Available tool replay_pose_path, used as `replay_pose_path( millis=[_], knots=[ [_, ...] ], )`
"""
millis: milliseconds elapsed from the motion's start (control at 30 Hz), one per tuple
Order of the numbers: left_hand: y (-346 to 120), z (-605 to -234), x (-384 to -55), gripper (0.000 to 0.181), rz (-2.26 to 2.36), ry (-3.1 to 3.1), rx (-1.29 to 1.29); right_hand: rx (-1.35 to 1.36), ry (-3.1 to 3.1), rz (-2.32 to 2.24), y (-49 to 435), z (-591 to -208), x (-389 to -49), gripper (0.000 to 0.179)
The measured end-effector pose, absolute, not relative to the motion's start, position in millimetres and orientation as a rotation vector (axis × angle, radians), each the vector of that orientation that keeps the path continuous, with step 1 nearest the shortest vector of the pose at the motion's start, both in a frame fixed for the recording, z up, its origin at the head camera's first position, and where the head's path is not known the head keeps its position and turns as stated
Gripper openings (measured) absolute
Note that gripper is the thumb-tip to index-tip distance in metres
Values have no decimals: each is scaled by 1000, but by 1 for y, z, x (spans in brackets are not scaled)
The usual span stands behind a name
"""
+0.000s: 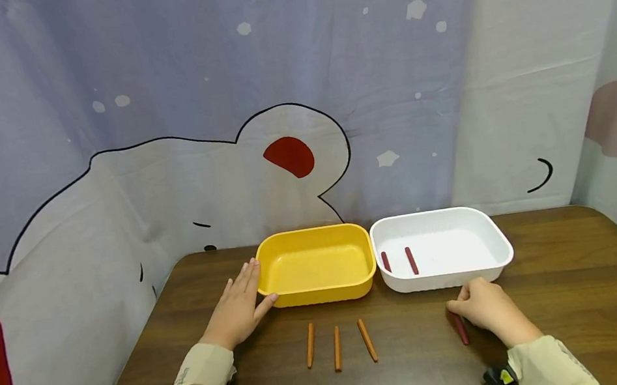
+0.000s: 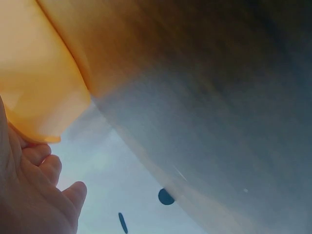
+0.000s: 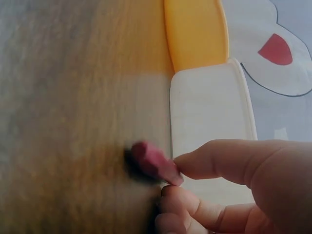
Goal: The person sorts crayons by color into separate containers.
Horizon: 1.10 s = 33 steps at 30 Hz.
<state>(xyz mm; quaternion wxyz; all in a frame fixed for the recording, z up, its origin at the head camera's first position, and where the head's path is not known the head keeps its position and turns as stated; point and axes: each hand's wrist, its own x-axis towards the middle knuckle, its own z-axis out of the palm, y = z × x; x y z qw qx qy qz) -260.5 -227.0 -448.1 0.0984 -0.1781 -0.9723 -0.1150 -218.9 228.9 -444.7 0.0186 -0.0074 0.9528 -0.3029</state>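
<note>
My right hand (image 1: 487, 309) pinches one end of a dark red crayon-like stick (image 1: 460, 329) between thumb and fingers, just in front of the white tray (image 1: 445, 280). In the right wrist view, the stick (image 3: 152, 161) shows a faceted, blunt end tilted over the wood. Two similar dark red sticks (image 1: 411, 261) lie inside the white tray, toward its left side. My left hand (image 1: 236, 311) rests with extended fingers against the left end of the yellow tray (image 1: 317, 296). Three orange-brown sticks (image 1: 337, 349) lie apart on the table in front of that tray.
Both trays stand side by side near the back edge of the brown wooden table (image 1: 417, 374). Behind the table hangs a patterned curtain (image 1: 389, 95). A dark object with a yellow-green mark (image 1: 500, 378) shows at the right wrist.
</note>
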Motion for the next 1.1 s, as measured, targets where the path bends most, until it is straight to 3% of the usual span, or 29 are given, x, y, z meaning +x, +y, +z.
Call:
replay_pose_path(
  millis=[367,900,1100],
  knots=[
    [-227,-448,-260,83,-348,-2876,-524,-46,2819,-1266,225,-443,-217,12],
    [-225,-446,-258,82,-353,-2877,-524,-183,2182,-1853,228,-439,-220,27],
    [-225,-445,-258,82,-357,-2876,-524,-250,2087,-1932,227,-434,-220,20]
  ],
)
